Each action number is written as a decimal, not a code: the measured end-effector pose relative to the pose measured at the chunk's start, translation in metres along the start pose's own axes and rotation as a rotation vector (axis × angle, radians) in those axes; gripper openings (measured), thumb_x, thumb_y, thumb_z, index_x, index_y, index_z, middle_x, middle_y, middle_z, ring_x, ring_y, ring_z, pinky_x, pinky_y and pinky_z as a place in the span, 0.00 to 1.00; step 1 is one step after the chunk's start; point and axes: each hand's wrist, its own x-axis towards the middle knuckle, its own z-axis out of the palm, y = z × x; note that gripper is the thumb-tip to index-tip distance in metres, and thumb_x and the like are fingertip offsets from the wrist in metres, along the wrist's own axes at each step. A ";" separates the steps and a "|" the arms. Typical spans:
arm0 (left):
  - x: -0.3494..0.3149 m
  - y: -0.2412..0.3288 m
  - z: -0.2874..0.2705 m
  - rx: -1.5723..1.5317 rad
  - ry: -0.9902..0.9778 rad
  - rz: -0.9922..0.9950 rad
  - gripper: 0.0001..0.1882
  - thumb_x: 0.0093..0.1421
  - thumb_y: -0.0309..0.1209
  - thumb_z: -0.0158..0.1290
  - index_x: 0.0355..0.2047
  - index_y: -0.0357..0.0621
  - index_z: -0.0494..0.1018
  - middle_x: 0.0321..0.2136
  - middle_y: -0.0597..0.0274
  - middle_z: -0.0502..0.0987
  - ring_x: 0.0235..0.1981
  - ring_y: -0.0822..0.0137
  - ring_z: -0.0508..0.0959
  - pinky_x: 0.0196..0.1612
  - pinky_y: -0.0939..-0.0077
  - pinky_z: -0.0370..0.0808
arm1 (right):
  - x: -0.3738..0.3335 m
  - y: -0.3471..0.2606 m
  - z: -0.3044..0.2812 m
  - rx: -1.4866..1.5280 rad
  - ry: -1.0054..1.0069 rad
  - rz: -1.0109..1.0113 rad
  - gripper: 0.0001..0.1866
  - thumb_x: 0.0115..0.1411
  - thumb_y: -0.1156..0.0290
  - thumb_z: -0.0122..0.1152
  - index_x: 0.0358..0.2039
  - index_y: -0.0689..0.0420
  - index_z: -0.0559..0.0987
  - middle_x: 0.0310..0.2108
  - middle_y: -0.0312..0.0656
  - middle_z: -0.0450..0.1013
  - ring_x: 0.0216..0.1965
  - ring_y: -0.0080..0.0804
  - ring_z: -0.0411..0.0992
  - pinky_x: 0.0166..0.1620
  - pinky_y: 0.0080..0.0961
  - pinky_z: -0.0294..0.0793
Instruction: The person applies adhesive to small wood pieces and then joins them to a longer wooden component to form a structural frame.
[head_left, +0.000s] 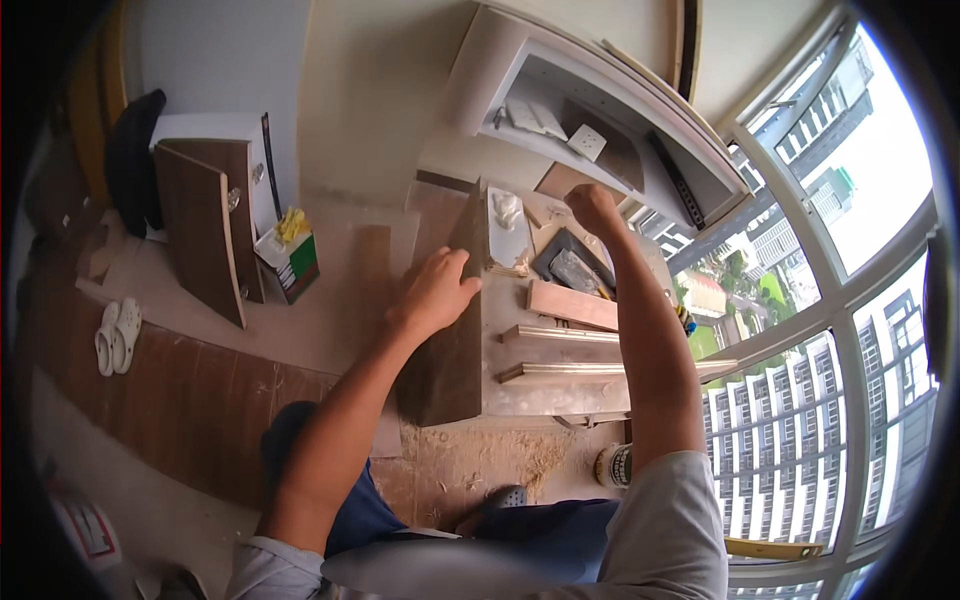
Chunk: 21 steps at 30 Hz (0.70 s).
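Note:
My left hand [437,290] is at the top edge of a brown wooden cabinet [440,370], thumb and forefinger apart, its other fingers partly hidden. On the far side of the worktop [510,395], my right hand [594,208] is closed in a fist above a brown board [562,185]. Whatever may be inside that fist is hidden. Between my arms lie a reddish wood block [565,303], two plywood strips [560,335] and a dark tray [560,255] with a clear plastic packet. A crumpled white lump [506,210] sits on a pale board near the left hand.
A wall cabinet [490,80] with an open front hangs ahead. Windows [800,320] line the right side. Shavings [500,460] litter the floor by a tub [613,466]. At left are a cabinet with a leaning door panel [200,220], a box [290,265] and clogs [118,335].

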 end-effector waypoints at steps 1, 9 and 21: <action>0.005 0.006 -0.003 -0.026 -0.003 -0.026 0.25 0.65 0.40 0.63 0.55 0.33 0.76 0.52 0.41 0.79 0.55 0.41 0.78 0.59 0.52 0.75 | 0.004 -0.001 0.004 0.021 -0.011 -0.005 0.13 0.65 0.62 0.61 0.36 0.58 0.88 0.38 0.53 0.83 0.41 0.55 0.83 0.47 0.49 0.82; 0.021 0.015 0.013 -0.085 -0.153 -0.072 0.28 0.66 0.37 0.62 0.60 0.30 0.73 0.57 0.39 0.76 0.60 0.42 0.76 0.64 0.54 0.73 | 0.023 0.008 0.049 -0.239 -0.334 0.104 0.24 0.63 0.53 0.65 0.49 0.59 0.86 0.47 0.57 0.83 0.52 0.56 0.81 0.58 0.46 0.80; 0.021 0.019 0.015 -0.092 -0.190 -0.081 0.31 0.67 0.37 0.61 0.63 0.29 0.70 0.58 0.37 0.74 0.63 0.41 0.74 0.65 0.55 0.72 | 0.010 0.005 0.036 -0.172 -0.111 0.308 0.21 0.61 0.57 0.64 0.46 0.62 0.86 0.40 0.61 0.83 0.45 0.60 0.82 0.51 0.50 0.80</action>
